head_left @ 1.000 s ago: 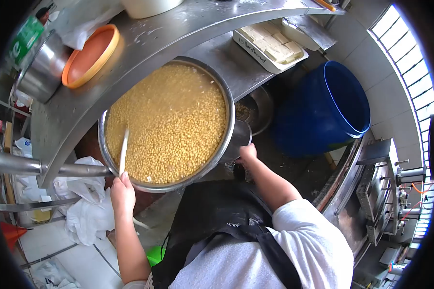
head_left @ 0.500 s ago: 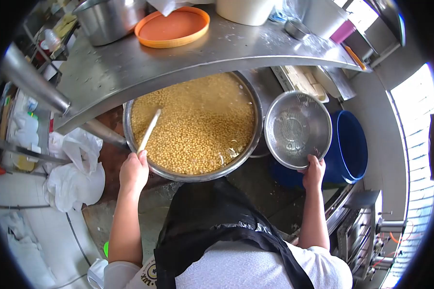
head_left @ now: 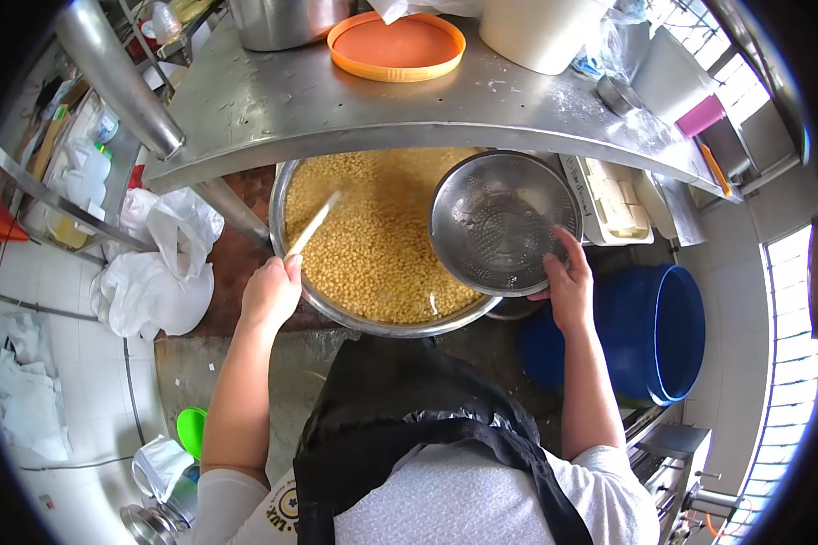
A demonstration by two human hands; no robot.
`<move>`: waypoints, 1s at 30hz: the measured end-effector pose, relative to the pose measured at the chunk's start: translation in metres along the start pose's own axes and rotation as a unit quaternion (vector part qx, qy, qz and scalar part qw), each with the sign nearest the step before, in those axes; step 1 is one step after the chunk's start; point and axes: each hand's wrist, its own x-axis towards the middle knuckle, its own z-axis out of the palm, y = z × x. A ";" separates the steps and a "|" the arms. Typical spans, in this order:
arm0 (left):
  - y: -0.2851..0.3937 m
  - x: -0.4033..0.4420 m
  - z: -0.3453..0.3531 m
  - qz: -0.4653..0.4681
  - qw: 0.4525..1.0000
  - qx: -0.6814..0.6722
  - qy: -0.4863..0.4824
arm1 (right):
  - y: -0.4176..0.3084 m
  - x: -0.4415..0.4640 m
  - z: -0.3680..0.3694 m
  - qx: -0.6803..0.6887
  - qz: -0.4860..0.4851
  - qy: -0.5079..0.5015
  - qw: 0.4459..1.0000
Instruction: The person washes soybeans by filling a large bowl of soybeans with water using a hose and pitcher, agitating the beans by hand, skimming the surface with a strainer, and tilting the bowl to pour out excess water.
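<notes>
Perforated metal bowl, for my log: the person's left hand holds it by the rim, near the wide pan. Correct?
Wrong hand: the right hand holds the perforated metal bowl by the rim, near the wide pan, as the head view shows.

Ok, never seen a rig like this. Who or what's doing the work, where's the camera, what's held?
No robot here: it's a person working with two bare hands. The camera sits on their head, looking forward and down. The shelf looks bowed, probably because the lens is very wide.

The left hand holds a slim white stick, or perhaps a tube; I can't tell which. The right hand grips a colander by its rim. In this view it overlaps the right edge of a big basin full of yellowish grains.

On the shelf are an orange lid, a steel pot and a white tub.
</notes>
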 end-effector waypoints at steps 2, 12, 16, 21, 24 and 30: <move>0.002 0.000 -0.002 0.000 1.000 0.005 -0.008 | 0.001 0.009 -0.001 -0.014 0.078 -0.075 0.994; 0.005 0.005 -0.007 -0.008 0.999 0.012 -0.028 | -0.032 0.020 0.038 -0.312 -0.169 -0.241 0.903; 0.002 0.013 -0.010 0.012 0.998 0.011 -0.056 | -0.033 0.027 0.045 -0.424 -0.273 -0.216 0.836; 0.001 0.016 -0.013 0.026 0.997 0.019 -0.077 | -0.033 0.037 0.057 -0.352 -0.273 -0.229 0.865; -0.003 0.016 -0.010 0.036 0.997 0.018 -0.063 | -0.044 0.035 0.065 -0.310 -0.286 -0.211 0.882; -0.002 0.012 -0.010 0.045 0.998 0.006 -0.051 | -0.074 0.047 0.077 -0.320 -0.232 -0.186 0.899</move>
